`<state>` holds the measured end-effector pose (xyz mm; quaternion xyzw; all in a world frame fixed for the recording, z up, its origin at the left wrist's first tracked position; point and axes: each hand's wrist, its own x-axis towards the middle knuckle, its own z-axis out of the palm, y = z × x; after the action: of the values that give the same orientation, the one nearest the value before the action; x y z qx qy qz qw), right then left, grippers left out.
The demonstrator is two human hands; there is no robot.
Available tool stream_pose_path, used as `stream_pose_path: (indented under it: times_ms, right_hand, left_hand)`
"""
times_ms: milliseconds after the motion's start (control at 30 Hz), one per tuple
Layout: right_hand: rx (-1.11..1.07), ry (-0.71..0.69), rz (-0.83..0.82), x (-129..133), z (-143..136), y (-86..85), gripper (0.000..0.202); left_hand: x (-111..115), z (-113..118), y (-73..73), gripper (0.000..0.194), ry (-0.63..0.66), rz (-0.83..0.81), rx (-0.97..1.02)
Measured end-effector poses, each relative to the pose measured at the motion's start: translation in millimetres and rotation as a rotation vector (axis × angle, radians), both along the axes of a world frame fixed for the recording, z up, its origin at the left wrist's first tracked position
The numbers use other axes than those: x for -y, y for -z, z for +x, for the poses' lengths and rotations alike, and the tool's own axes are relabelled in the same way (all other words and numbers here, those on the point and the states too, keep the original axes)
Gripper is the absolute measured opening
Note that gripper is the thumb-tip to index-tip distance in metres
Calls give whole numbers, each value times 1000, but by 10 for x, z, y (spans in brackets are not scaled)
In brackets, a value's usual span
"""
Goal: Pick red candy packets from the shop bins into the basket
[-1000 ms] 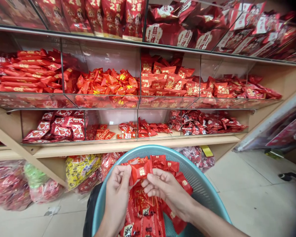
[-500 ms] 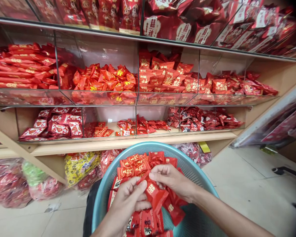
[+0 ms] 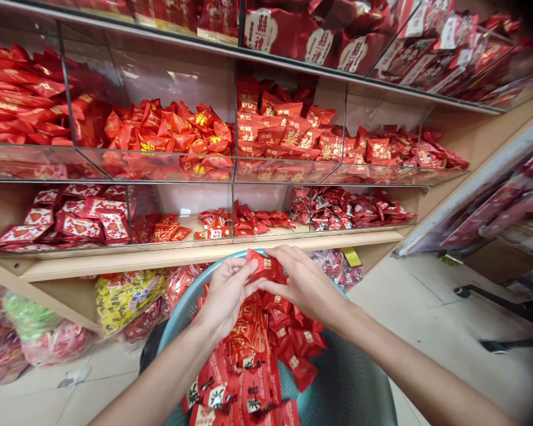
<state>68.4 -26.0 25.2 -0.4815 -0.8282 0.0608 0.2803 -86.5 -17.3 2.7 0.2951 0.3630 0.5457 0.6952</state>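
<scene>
Between both hands, over the far rim of a teal basket point(image 3: 384, 378), is a red packet point(image 3: 266, 266) with gold lettering. My left hand point(image 3: 226, 290) pinches its left end between thumb and fingers. My right hand point(image 3: 299, 281) grips its right side, fingers over the top and thumb below. Beneath the hands, red packets point(image 3: 253, 387) with black and gold characters lie in the basket, mostly on its left and middle. Several small red packets point(image 3: 297, 370) rest nearer the basket's centre. The far part of the pile is hidden by my hands.
Ahead stands a wooden shelf point(image 3: 93, 263) with clear dividers and red packets in its compartments. Under it are a yellow bag point(image 3: 127, 299) and other plastic bags. A black chair leg point(image 3: 501, 302) stands on the tiled floor at the right.
Both hands have moved up and away, from over the middle of the basket to its far rim, with a red packet. The view has shifted, showing more of the packets in the near part.
</scene>
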Motion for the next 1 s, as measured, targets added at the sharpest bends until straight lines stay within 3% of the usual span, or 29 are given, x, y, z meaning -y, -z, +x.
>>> stream_pose_path:
  times_ms: [133,367,500,667,833,1000]
  right_hand:
    - [116,69,43,19,34,81,40]
    - [197,40,-29,145,213,140,29]
    - [229,54,-146,365,368,288,31]
    - [392,-15,-296,621,454,633,27]
    - [590,-57,-249,655,355,915,23]
    - [671,-71,-160,595,280,1055,21]
  left_hand:
    - [52,98,18,24,46,14,-21]
    - [183,83,35,34,181,15,-133]
    - [237,-114,-25,32,72,88,-206]
    - [246,-465,-70,29,-65,118,-254]
    - [278,-630,-66,31,-122,92,-254]
    - [322,-694,-47,34,-130,100,-260]
